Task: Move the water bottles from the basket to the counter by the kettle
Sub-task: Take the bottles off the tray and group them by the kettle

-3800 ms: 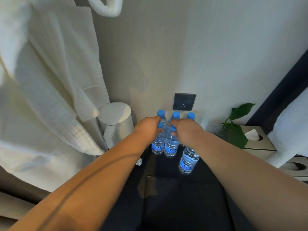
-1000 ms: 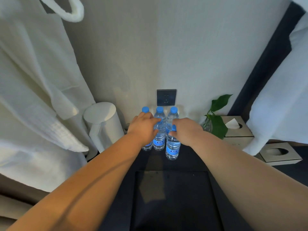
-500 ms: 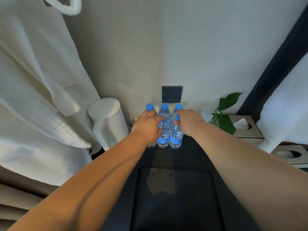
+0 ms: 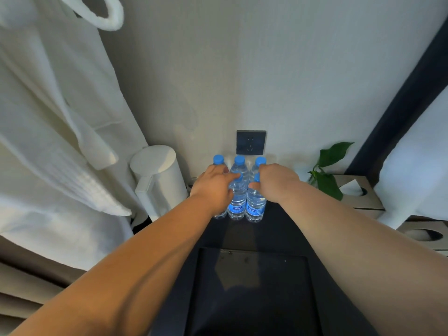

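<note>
Several clear water bottles with blue caps and blue labels stand packed together on the dark counter (image 4: 281, 229) against the wall, just right of the white kettle (image 4: 157, 175). Three caps show in the back row (image 4: 239, 160). My left hand (image 4: 213, 187) lies over the tops of the front-left bottles, fingers around the neck of the middle front bottle (image 4: 237, 202). My right hand (image 4: 276, 181) grips the neck of the front-right bottle (image 4: 254, 204), which stands on the counter touching its neighbour. My left hand hides a further bottle.
A white bathrobe (image 4: 48, 141) hangs at the left, close to the kettle. A dark wall socket (image 4: 251, 141) sits above the bottles. A green plant (image 4: 327, 175) and two tissue boxes (image 4: 358, 195) stand at the right. A dark rectangular tray (image 4: 252, 251) lies near me.
My right hand has pushed its bottle back from in front of the group until it stands against the other front bottle. My left hand has stayed on the front-left bottles.
</note>
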Available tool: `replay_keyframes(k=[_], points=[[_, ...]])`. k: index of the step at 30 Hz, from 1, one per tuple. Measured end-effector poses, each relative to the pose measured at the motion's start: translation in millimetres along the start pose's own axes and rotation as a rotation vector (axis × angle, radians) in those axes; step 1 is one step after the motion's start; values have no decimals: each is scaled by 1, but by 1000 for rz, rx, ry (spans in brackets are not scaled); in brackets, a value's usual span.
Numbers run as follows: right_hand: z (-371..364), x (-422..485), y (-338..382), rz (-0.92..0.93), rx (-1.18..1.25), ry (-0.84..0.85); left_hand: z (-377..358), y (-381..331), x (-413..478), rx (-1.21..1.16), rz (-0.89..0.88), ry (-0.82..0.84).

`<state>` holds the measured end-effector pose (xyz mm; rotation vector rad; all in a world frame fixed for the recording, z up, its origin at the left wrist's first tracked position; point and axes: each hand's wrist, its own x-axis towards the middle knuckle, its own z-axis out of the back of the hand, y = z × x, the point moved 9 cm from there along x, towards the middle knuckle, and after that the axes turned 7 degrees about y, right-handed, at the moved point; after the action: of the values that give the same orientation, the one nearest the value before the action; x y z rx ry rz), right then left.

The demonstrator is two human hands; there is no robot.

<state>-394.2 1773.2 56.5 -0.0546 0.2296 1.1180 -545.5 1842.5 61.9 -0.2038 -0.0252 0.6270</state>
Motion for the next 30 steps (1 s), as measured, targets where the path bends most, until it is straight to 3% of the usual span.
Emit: replay_keyframes(k=[4,13,17,30], points=[[-3,1,1,68,50,45,0,0,1,4,4,-2],[-2,-2,-1,-9,16,-65,0,2,0,-26,17,7],[-8,-4,-2,51,33,-29,-2,2,-1,-27,17,12],[-7,-4,-6,-4,84,-28,-6,3,-5,-37,1,43]])
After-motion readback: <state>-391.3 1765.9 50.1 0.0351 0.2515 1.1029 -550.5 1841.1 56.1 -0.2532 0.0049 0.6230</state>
